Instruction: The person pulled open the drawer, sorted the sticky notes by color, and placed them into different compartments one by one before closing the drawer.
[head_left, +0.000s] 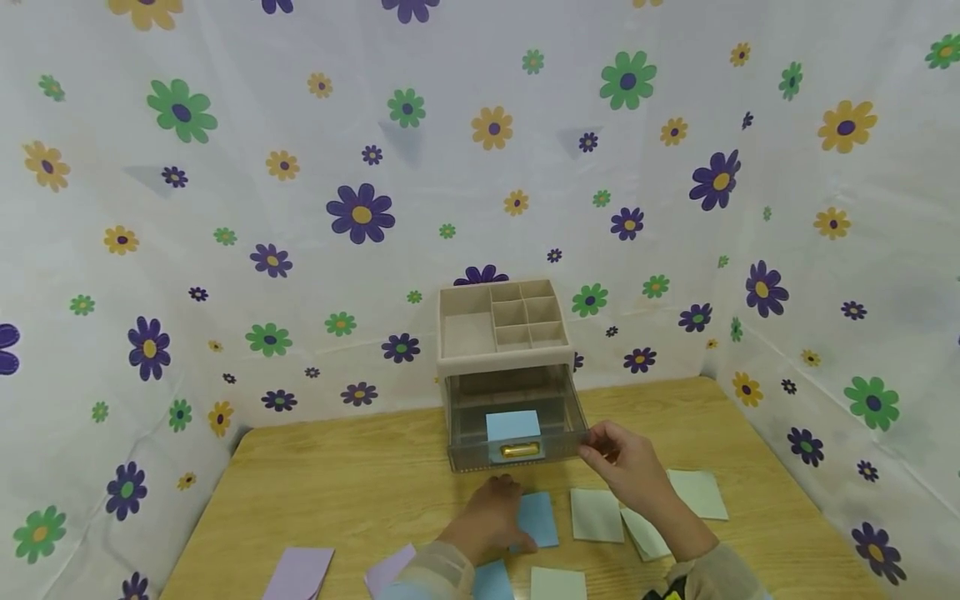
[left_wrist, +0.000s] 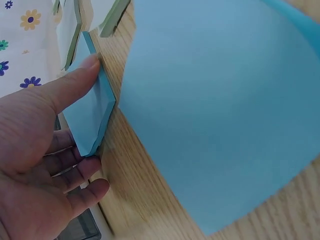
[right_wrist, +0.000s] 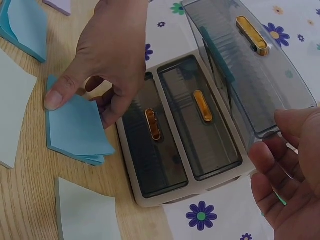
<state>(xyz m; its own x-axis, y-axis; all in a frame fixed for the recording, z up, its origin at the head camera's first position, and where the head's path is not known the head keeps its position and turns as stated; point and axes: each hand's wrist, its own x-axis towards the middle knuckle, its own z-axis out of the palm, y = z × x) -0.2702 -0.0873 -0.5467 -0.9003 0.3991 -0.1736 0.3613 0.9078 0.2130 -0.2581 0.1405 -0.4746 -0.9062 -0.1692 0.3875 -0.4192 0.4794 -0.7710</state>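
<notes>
My left hand (head_left: 489, 515) grips a pad of blue sticky notes (head_left: 540, 518) on the table, thumb along the near edge and fingers at the opposite edge. In the left wrist view the thumb lies across that pad's (left_wrist: 89, 112) side. My right hand (head_left: 632, 471) pinches the right front corner of the top drawer (head_left: 471, 457), a clear grey one that is pulled out of a beige desk organizer (head_left: 501, 362). Another blue pad (head_left: 513, 425) lies inside the drawer, behind its gold handle (head_left: 521, 450). Two closed drawers (right_wrist: 200, 135) show below it in the right wrist view.
Pale green pads (head_left: 597, 515) lie to the right and in front, one (head_left: 699, 493) beyond my right wrist. A second blue pad (left_wrist: 215, 110) is near my left wrist. Purple pads (head_left: 298, 573) lie at the left front. A flowered sheet surrounds the wooden table (head_left: 330, 475).
</notes>
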